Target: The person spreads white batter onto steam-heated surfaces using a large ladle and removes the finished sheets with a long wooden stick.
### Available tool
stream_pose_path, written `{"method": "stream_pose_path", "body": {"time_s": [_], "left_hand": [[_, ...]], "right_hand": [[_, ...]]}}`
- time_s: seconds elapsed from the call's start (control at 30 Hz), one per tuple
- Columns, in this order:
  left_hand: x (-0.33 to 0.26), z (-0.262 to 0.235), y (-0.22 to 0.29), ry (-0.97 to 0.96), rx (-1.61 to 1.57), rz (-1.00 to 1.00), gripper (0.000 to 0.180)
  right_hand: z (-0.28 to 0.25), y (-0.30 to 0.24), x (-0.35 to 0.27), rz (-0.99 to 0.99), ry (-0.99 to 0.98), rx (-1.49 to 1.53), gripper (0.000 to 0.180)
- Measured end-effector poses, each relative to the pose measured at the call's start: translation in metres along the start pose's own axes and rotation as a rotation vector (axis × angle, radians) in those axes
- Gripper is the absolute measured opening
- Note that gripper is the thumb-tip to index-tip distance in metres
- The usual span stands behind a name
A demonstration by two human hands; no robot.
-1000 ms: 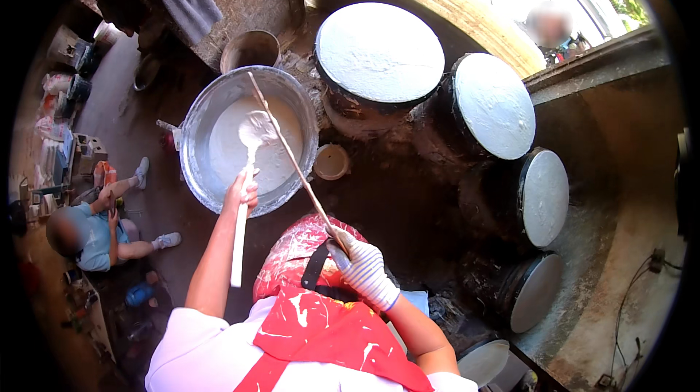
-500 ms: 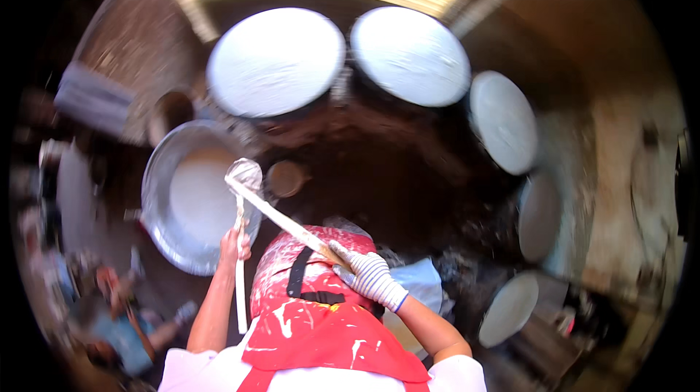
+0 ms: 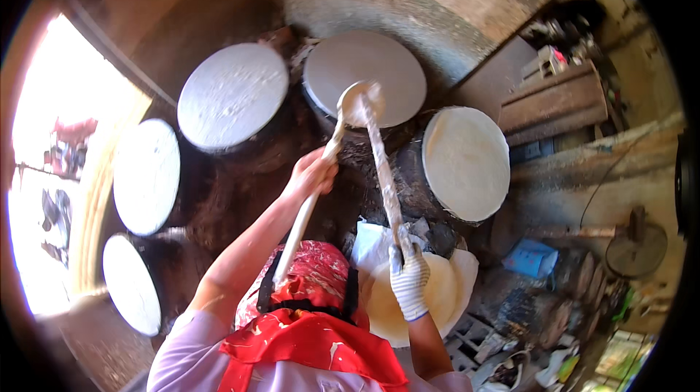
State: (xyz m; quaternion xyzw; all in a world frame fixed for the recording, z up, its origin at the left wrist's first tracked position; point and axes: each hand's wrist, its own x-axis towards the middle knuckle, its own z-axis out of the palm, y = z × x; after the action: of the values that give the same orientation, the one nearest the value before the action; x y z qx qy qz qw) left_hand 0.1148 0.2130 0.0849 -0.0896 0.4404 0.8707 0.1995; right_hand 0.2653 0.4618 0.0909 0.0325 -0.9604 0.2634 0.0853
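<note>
Left hand (image 3: 313, 173) closed round ladle (image 3: 301, 224) | gloved right hand (image 3: 410, 275) closed round stick (image 3: 384, 173) | we'd best hold the ladle level against drips near the grey disc (image 3: 386, 64)

The ladle (image 3: 327, 150) is cream. The stick (image 3: 386, 184) is whitish, mottled with brown. White with thin blue-grey stripes: the glove (image 3: 410, 282). The apron (image 3: 313, 344) is bright red, splashed with white, and the shirt (image 3: 193, 352) pale lilac. 3 pans (image 3: 146, 177) show white; 1 plain pan (image 3: 364, 64) is grey, 1 right-hand pan (image 3: 467, 162) creamy white. The round sheet (image 3: 383, 304) is yellowish cream, paler at its right edge. The packet (image 3: 531, 257) is light blue.
</note>
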Motion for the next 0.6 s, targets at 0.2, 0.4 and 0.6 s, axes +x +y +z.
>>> {"method": "stream_pose_path", "body": {"time_s": [0.2,0.4,0.6], "left_hand": [[0.160,0.075,-0.002,-0.025,0.266,0.103,0.012],[0.234,0.050,-0.019,-0.080,0.664,0.104,0.017],[0.261,0.017,-0.008,-0.104,1.378,0.484,0.048]], "right_hand": [[0.034,0.044,0.089,0.185,0.150,-0.158,0.040],[0.082,0.038,0.112,0.284,0.228,0.010,0.043],[0.131,0.010,0.117,0.348,0.329,0.059,0.038]]}}
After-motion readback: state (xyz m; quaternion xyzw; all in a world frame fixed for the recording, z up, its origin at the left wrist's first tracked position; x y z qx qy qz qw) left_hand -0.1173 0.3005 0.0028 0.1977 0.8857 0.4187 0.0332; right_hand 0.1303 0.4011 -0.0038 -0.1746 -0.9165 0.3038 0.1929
